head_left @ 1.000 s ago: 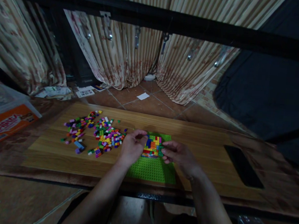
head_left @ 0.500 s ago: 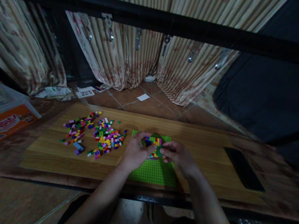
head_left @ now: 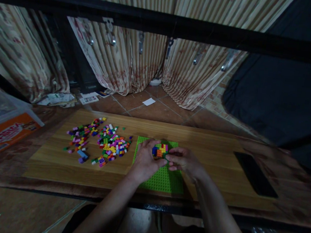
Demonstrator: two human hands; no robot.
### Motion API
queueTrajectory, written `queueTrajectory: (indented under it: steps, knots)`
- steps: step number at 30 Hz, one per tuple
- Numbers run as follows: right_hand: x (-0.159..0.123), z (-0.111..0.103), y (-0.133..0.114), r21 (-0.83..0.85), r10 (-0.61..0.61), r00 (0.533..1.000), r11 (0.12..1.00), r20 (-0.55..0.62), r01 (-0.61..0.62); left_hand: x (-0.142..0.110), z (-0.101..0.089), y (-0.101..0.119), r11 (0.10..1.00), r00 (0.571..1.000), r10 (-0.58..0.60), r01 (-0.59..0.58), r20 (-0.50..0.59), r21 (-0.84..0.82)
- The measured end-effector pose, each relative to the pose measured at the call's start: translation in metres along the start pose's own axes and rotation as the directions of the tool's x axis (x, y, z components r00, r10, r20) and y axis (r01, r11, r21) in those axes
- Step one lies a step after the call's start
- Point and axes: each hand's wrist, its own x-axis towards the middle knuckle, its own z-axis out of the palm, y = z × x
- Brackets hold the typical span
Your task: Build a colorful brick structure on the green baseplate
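A small build of multicoloured toy bricks point(head_left: 160, 150), with blue, orange, yellow, red and pink showing, sits over the green studded baseplate point(head_left: 163, 180). Around its left and near sides curls my left hand point(head_left: 146, 161), the thumb stretched across the front and hiding the lower bricks. My right hand point(head_left: 183, 160) is at the build's right side, thumb and fingertips pinched together beside a bit of dark green. Whether that green belongs to the build or to a loose brick cannot be made out.
Loose toy bricks point(head_left: 112, 143) lie spread over the left of the wooden board point(head_left: 210, 146). A dark flat phone-like slab point(head_left: 256, 174) lies at the right end. An orange-labelled clear plastic box point(head_left: 10, 129) stands at far left. A black bar with metal hooks point(head_left: 168, 48) crosses above.
My left thumb has moved right and lower, across the front of the build. The build's top shows more blue and orange now. My right hand stays pinched at its right side.
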Motion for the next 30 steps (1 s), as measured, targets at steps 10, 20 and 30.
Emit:
queueTrajectory:
  steps: [10,20,30]
  knots:
    - [-0.004,0.0,0.005,0.007,0.016,1.0,1.0,-0.015,-0.016,-0.004,-0.004,-0.006,0.996,0.997,0.079,-0.079,-0.012,-0.039]
    - [-0.005,-0.002,-0.016,0.098,-0.358,0.878,0.909,-0.319,0.406,0.024,-0.08,-0.052,0.926,0.898,-0.219,0.067,-0.383,-0.372]
    - [-0.025,0.102,0.014,-0.607,-0.781,0.589,0.369,0.208,0.704,0.019,-0.117,-0.075,0.882,0.827,-0.254,-0.015,-0.501,-0.472]
